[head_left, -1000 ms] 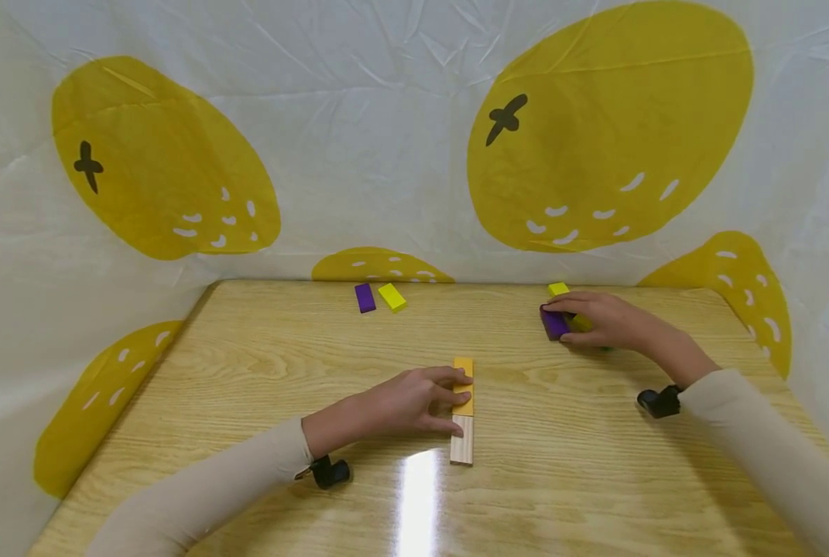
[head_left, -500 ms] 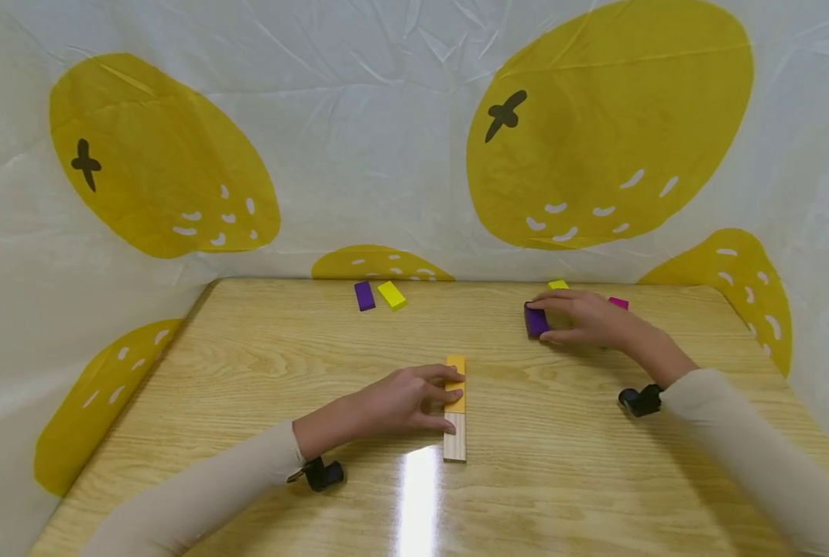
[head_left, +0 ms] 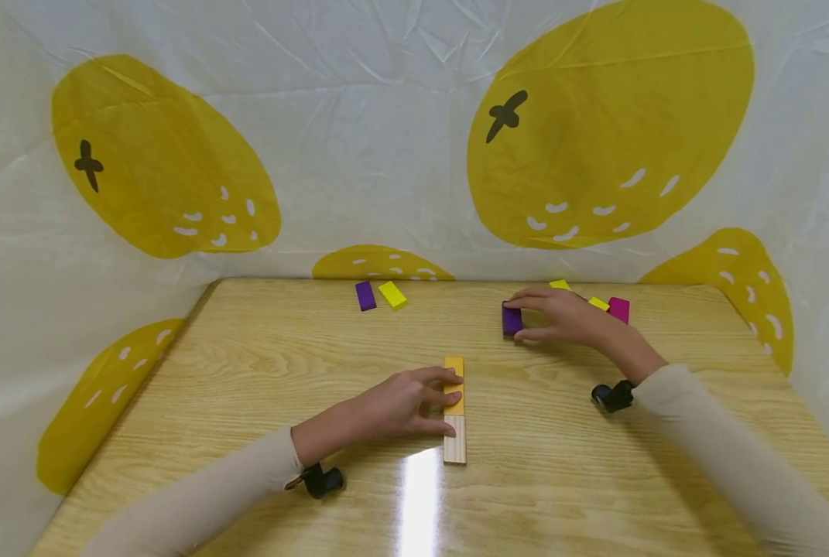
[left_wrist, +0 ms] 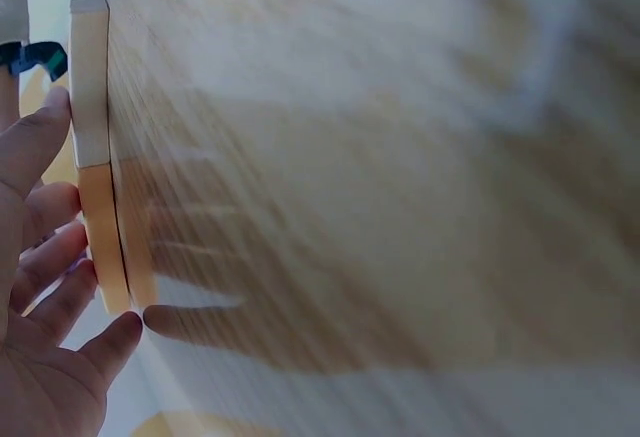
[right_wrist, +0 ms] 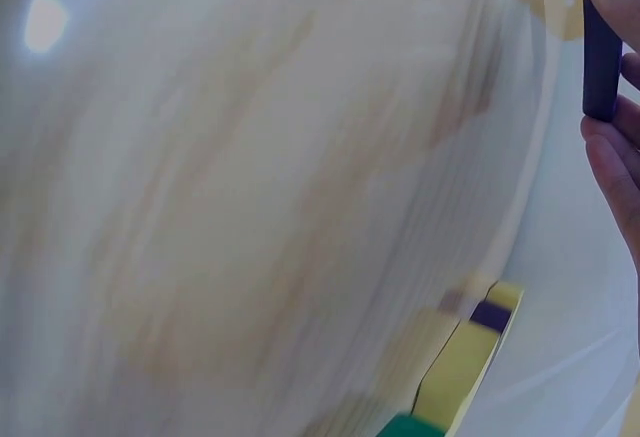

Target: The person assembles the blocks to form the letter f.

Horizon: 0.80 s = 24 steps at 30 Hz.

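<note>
In the head view, my right hand [head_left: 560, 316] pinches a purple block [head_left: 512, 319] between thumb and fingers. The right wrist view has this purple block [right_wrist: 602, 52] held off the table. My left hand [head_left: 403, 404] rests its fingertips on two blocks laid end to end: an orange block [head_left: 453, 396] and a plain wood block [head_left: 455, 449] nearer me. In the left wrist view its fingers look mostly straight, touching the orange block [left_wrist: 102, 227], with the thumb at the plain wood block [left_wrist: 90, 87].
Farther back lie a purple block [head_left: 365, 296] and a yellow block [head_left: 392, 295]. Behind my right hand are more yellow blocks [head_left: 559, 285] and a magenta block [head_left: 619, 310]. A green block [right_wrist: 412, 427] shows in the right wrist view. A patterned cloth [head_left: 358, 155] hangs behind the table.
My right hand has moved left with the purple block, uncovering the magenta block and a yellow one. The orange and plain wood blocks have shifted slightly left under my left hand.
</note>
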Available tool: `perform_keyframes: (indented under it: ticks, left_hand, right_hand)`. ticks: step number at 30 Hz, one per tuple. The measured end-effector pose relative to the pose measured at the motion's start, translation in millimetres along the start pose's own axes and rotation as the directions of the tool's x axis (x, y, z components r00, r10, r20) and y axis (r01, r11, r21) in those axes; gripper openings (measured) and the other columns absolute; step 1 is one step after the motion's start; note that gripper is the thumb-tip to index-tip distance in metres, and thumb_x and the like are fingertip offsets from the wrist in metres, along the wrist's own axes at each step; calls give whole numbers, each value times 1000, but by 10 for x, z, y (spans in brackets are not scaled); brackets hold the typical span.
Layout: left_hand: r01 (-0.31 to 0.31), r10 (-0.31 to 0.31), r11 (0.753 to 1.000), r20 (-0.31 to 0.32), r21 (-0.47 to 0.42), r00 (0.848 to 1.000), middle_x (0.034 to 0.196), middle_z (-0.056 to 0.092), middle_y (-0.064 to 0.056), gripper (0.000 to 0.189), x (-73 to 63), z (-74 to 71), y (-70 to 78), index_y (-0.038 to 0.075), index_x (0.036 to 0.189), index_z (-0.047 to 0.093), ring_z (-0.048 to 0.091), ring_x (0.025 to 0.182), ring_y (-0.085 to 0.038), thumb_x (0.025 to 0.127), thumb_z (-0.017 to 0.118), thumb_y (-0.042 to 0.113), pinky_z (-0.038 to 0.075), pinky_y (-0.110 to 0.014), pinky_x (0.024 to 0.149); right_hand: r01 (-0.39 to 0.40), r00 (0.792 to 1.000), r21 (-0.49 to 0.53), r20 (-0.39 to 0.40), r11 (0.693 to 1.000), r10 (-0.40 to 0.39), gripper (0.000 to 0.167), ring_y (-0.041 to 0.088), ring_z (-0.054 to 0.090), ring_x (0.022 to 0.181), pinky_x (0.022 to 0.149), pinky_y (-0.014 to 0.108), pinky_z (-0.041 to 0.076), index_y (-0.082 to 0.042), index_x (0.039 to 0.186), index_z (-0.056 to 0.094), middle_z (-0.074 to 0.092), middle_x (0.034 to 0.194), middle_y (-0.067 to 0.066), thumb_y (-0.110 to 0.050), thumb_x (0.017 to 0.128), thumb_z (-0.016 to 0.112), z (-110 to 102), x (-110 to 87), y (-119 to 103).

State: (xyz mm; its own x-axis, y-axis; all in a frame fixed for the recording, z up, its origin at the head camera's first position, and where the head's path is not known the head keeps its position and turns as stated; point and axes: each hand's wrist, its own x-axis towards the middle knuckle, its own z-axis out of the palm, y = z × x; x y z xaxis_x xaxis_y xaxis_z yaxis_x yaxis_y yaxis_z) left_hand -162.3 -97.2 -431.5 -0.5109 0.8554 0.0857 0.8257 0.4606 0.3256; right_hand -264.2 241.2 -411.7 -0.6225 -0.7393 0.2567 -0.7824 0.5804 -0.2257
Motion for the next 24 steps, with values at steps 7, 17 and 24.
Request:
perform_keyframes:
  ticks: [7,17,24]
  left_hand:
    - [1,-1,1000,-5,-17,1000,152,49,-6,58,-11,-6,2,9,137,62,48,140,-24,94,69,48,40,-32,114]
    - [-6,6,1000,-2,-4,1000,152,49,-5,58,-38,-1,17,10,136,62,48,140,-23,94,69,49,39,-31,114]
    - [-6,6,1000,3,-19,1000,152,48,-6,57,-38,-13,25,9,136,62,47,141,-23,95,69,47,38,-30,115]
  right_hand:
    - [39,999,18,-16,999,-38,54,34,64,113,96,52,53,1,126,69,68,121,15,-26,83,86,52,153,-52]
    - [30,999,33,25,999,-31,54,32,64,114,96,50,54,-4,126,71,68,123,13,-34,83,85,155,313,-160]
    - [59,996,51,59,997,-62,53,33,66,110,95,50,55,-1,123,72,69,119,16,-33,83,85,237,437,-244]
